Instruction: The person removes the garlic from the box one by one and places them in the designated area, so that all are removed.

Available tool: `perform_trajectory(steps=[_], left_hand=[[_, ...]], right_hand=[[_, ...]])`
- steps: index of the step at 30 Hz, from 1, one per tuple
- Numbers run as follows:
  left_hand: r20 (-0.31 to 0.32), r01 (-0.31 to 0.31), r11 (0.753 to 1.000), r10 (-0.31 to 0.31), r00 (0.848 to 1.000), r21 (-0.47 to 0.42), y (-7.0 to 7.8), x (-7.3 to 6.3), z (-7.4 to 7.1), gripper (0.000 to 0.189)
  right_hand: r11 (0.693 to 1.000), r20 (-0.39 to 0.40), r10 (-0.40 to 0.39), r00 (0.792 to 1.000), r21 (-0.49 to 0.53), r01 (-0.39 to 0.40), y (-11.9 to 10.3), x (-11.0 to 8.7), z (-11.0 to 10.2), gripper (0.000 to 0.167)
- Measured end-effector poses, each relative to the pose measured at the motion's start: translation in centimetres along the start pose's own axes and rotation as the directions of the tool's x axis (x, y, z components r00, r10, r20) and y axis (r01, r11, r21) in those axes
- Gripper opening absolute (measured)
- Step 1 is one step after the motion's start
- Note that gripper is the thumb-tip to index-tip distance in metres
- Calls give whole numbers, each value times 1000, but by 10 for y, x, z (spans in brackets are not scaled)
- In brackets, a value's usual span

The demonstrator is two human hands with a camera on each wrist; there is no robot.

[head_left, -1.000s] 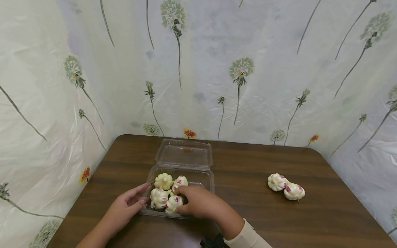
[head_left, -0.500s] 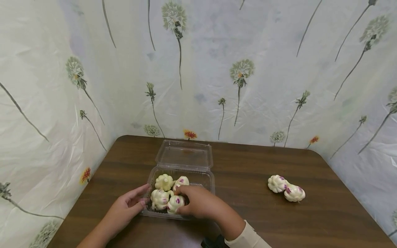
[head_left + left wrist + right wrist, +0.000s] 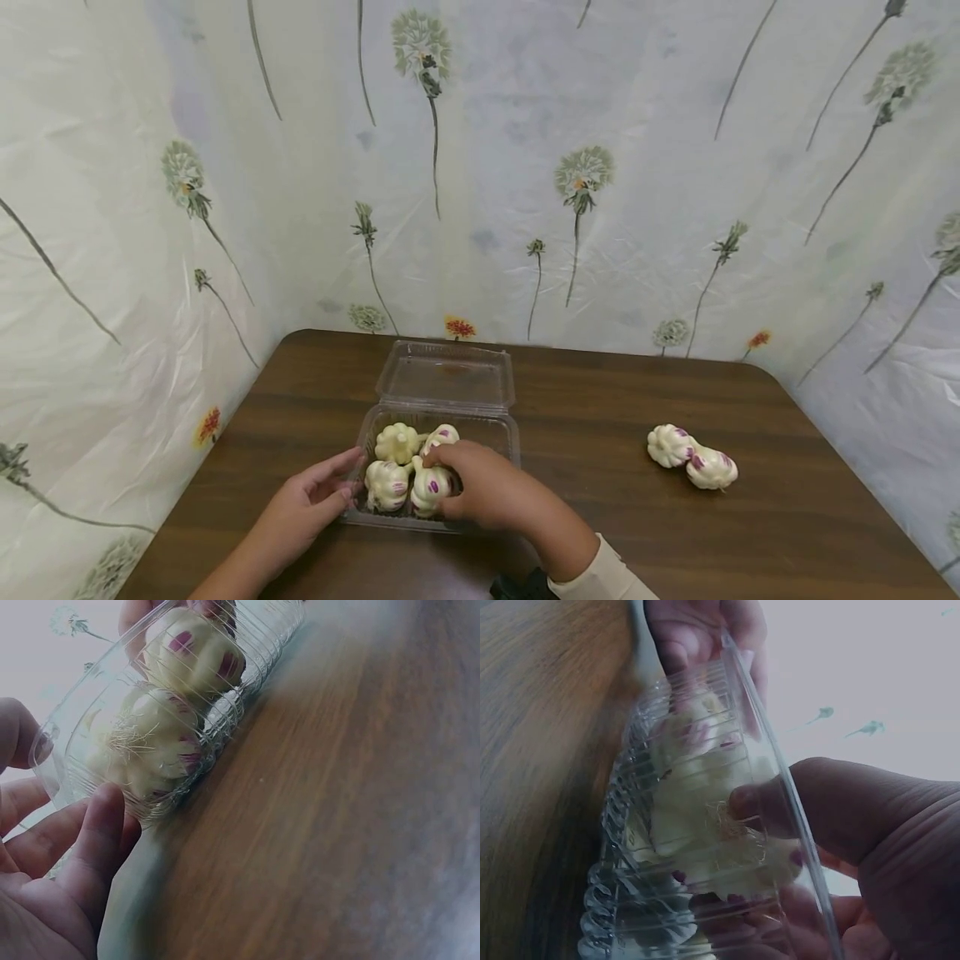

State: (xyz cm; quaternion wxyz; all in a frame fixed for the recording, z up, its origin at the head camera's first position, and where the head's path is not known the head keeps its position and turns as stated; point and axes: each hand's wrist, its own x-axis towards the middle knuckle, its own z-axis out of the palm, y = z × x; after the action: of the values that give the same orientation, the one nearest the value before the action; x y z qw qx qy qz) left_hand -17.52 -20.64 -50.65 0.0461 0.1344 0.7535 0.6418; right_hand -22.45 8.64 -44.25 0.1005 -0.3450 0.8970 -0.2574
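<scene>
A clear plastic clamshell container (image 3: 512,442) lies open on the table with several garlic bulbs inside. My right hand (image 3: 491,490) reaches into it and grips the front right garlic bulb (image 3: 431,490), cream with purple patches. In the right wrist view, the thumb (image 3: 769,810) presses by that bulb's roots behind the clear wall. My left hand (image 3: 309,502) holds the container's left side, thumb against the outer wall and a finger over the rim in the left wrist view. Beside the gripped bulb sit a front left bulb (image 3: 386,485), a back left bulb (image 3: 397,442) and a partly hidden one (image 3: 442,436).
Two more garlic bulbs, one left (image 3: 670,445) and one right (image 3: 712,468), touch each other on the right part of the wooden table (image 3: 600,517). The container's lid (image 3: 446,375) lies folded back, near the flower-patterned sheet (image 3: 480,167) behind the table.
The gripped garlic bulb has shifted slightly right and turned, its stem now pointing away from me. My right hand moved a little with it; my left hand stays at the container's side.
</scene>
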Motion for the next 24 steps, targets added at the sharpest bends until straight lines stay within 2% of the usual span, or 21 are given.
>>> perform_trajectory(steps=[9,24], left_hand=[[3,-13,1000,13,1000,5,1,-1,0,55],[-3,13,1000,-13,1000,19,1,-1,0,56]], right_hand=[[1000,-2,12,1000,28,-12,4,-2,-4,41],[998,-24,37,999,50,-36,6,-6,-13,45]])
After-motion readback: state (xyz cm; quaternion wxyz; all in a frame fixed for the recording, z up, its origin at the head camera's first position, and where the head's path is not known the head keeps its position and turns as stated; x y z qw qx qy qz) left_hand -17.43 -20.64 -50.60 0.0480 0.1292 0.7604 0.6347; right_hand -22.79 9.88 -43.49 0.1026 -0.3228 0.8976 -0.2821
